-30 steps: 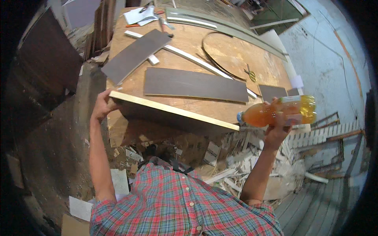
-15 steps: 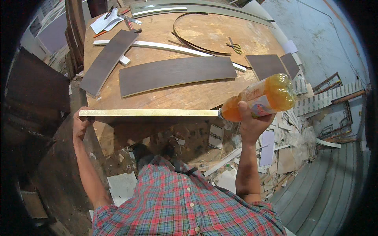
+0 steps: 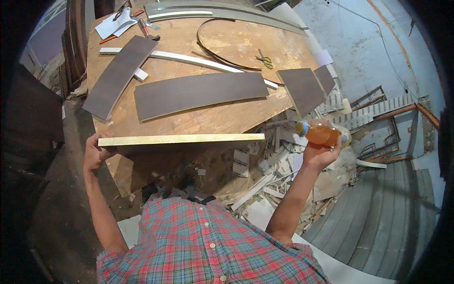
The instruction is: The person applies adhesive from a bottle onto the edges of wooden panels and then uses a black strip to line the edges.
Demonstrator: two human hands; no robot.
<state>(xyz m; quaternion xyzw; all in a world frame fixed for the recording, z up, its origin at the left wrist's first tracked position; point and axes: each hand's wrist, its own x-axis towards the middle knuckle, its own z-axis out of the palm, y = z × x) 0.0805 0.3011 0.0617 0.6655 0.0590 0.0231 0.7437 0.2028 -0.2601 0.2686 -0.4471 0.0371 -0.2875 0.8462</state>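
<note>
By a scuffed table (image 3: 250, 42) and bluish wall (image 3: 350, 52), left fingers (image 3: 93, 143) around board (image 3: 182, 139), right fingers (image 3: 337, 146) around bottle (image 3: 322, 133)

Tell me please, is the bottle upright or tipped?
Tipped: the bottle of orange liquid lies sideways in the right hand, its blue cap pointing left.

I saw an orange-filled bottle (image 3: 321, 132) in the right hand (image 3: 320, 155), yellow-edged board (image 3: 182, 139) in the left hand (image 3: 96, 151), plaid shirt (image 3: 189, 241) behind.
</note>
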